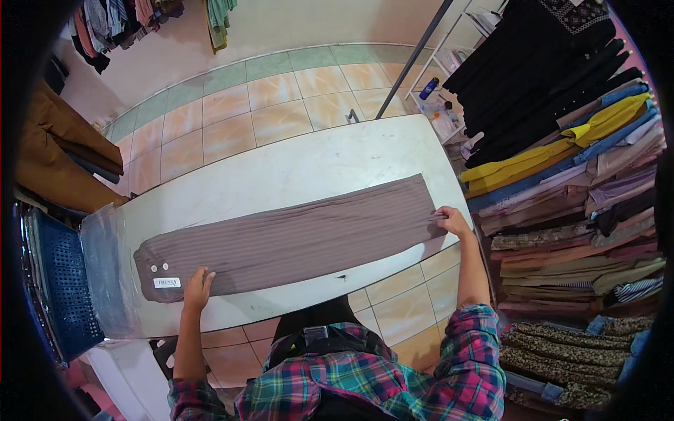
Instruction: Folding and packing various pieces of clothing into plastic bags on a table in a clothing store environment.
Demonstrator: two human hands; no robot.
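A pair of grey-brown ribbed trousers [302, 235] lies folded lengthwise in a long strip across the white table [337, 154]. Two pale buttons [160, 267] and a white label [167, 283] show at its wide left end. My left hand [199, 288] is closed on the near edge of the cloth, just right of the label; part of its fingers is hidden. At the narrow right end, my right hand [453, 221] pinches the hem between thumb and fingers. The cloth lies mostly flat, with small creases by the right hand.
Clear plastic sheeting [109, 270] covers the table's left end, beside a blue perforated basket [67, 277]. Brown trousers [70, 154] hang at the left. Stacked and hanging clothes [554, 231] line the right side. A white shelf [439, 105] holding bottles stands beyond the table's far right corner.
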